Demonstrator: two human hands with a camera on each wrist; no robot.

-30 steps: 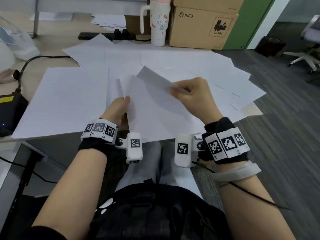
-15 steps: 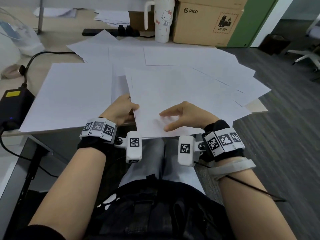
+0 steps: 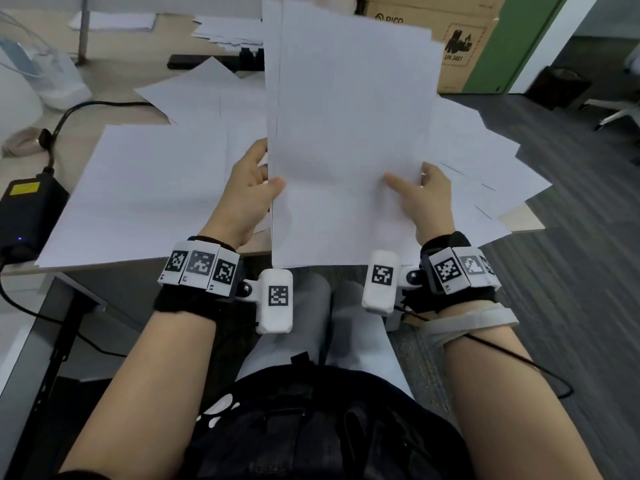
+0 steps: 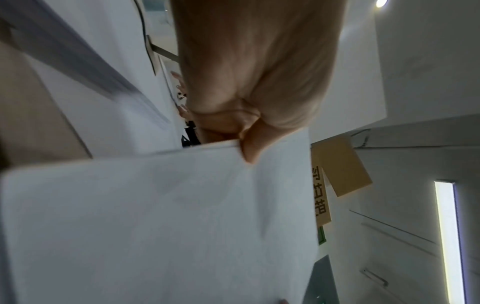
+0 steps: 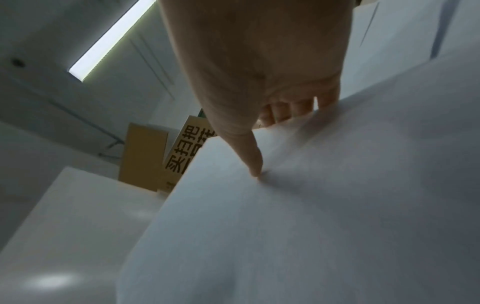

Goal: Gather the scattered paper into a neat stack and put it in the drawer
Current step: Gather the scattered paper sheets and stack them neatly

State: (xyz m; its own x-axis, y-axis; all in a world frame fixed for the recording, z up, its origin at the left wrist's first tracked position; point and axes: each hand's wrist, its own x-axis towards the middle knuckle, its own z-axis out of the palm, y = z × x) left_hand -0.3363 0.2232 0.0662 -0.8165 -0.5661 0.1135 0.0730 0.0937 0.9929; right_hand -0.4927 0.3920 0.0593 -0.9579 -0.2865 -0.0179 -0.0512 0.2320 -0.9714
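A thin bundle of white sheets (image 3: 349, 133) stands nearly upright above the desk's near edge, held between both hands. My left hand (image 3: 254, 188) pinches its left edge, thumb in front and fingers behind; the left wrist view shows that hand (image 4: 246, 131) clamped on the bundle (image 4: 155, 226). My right hand (image 3: 420, 188) pinches the right edge, and the right wrist view has its thumb (image 5: 249, 156) pressed on the front sheet (image 5: 337, 205). More loose paper (image 3: 149, 188) lies spread over the desk on the left and fanned out at the right (image 3: 485, 168). No drawer is in view.
A black power brick (image 3: 27, 209) with its cable sits at the desk's left edge. Cardboard boxes (image 3: 450, 39) stand at the back right, a power strip (image 3: 214, 60) behind the sheets, a plastic bag (image 3: 41, 74) at the far left. Grey carpet (image 3: 571, 271) lies to the right.
The sheets that lay flat near the desk edge have been lifted upright. Both hands moved from resting on the pile to pinching its side edges.
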